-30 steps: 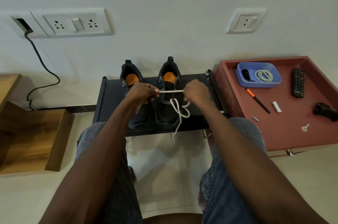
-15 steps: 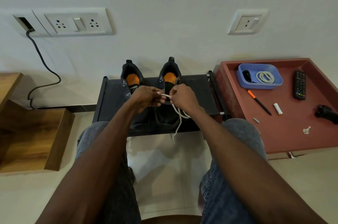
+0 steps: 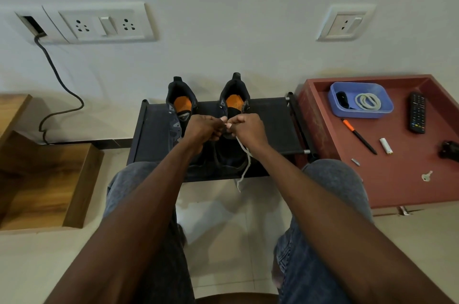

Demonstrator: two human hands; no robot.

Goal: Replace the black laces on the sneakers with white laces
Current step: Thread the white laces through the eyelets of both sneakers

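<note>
White lace pinched by both hands' fingers.

We count two sneakers on one black rack, and one white lace hanging there. Right of the rack, one red tray holds one blue bin, one remote, one pen and one key. Above the rack, two wall socket plates.

left hand and right hand fisted, knuckles together
</note>
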